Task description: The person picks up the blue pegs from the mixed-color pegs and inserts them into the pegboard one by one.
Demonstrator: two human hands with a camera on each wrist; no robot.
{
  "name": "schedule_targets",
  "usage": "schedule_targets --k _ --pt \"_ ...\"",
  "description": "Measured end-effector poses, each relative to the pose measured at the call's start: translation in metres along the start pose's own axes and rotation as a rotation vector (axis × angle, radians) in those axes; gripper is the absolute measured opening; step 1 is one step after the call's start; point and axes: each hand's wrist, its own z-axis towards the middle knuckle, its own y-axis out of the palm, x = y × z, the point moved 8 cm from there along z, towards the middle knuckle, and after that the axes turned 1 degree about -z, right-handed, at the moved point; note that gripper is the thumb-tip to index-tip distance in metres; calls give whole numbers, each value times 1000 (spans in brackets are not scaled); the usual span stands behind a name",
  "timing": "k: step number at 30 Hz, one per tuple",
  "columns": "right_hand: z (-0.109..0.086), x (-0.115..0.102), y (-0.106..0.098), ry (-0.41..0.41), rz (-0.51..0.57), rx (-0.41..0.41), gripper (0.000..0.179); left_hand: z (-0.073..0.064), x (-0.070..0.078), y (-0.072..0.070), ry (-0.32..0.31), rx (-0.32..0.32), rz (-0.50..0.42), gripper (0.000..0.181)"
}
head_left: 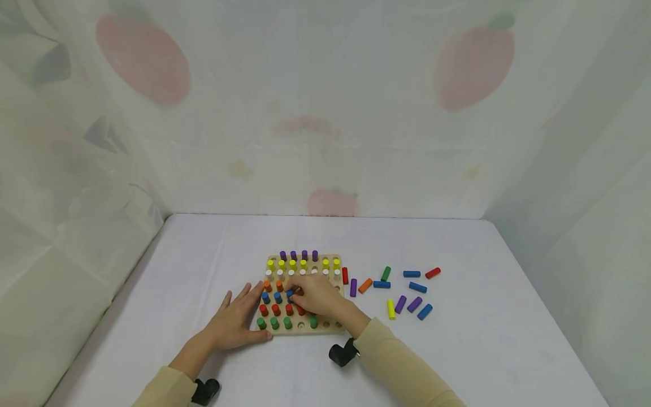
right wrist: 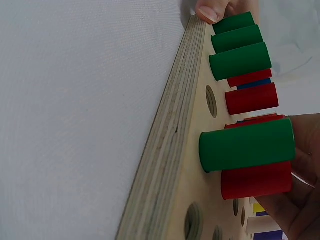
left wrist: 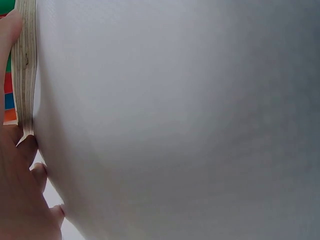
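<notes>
Your right hand (head_left: 317,295) pinches a blue peg (head_left: 290,296) between curled fingers at the pegboard (head_left: 320,332), well short of the tabletop (head_left: 218,237)'s far edge; your left hand (head_left: 231,325), fingers spread, touches the board's side. Peg looks light, stiff, maybe slick; hold its upper end

I see a white-covered table (head_left: 483,339); on it lies a wooden pegboard (head_left: 307,331); loose coloured pegs (head_left: 400,304) lie scattered to its right.

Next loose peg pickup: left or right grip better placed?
Right, likely: the loose pegs lie right of the board, nearer the right grip. The left grip touches the board's left edge, farther off. Catch: the right grip is busy at a blue peg.
</notes>
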Motion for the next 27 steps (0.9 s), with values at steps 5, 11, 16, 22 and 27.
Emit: schedule_targets --k 5,11,16,22,27 --pt "0 -1 0 -3 -27 -13 18 0 0 0 0 -3 0 114" --pt "0 -5 -1 -21 -75 -31 17 0 1 -1 -1 2 -11 113" --pt "-1 -4 0 -11 -90 -43 18 0 1 -1 -5 -1 -2 113" --pt "0 -2 2 -3 -60 -47 21 -1 1 -1 -5 2 -7 113" --pt "-3 -2 -1 0 -28 -36 21 -1 1 -1 -2 2 -9 113"
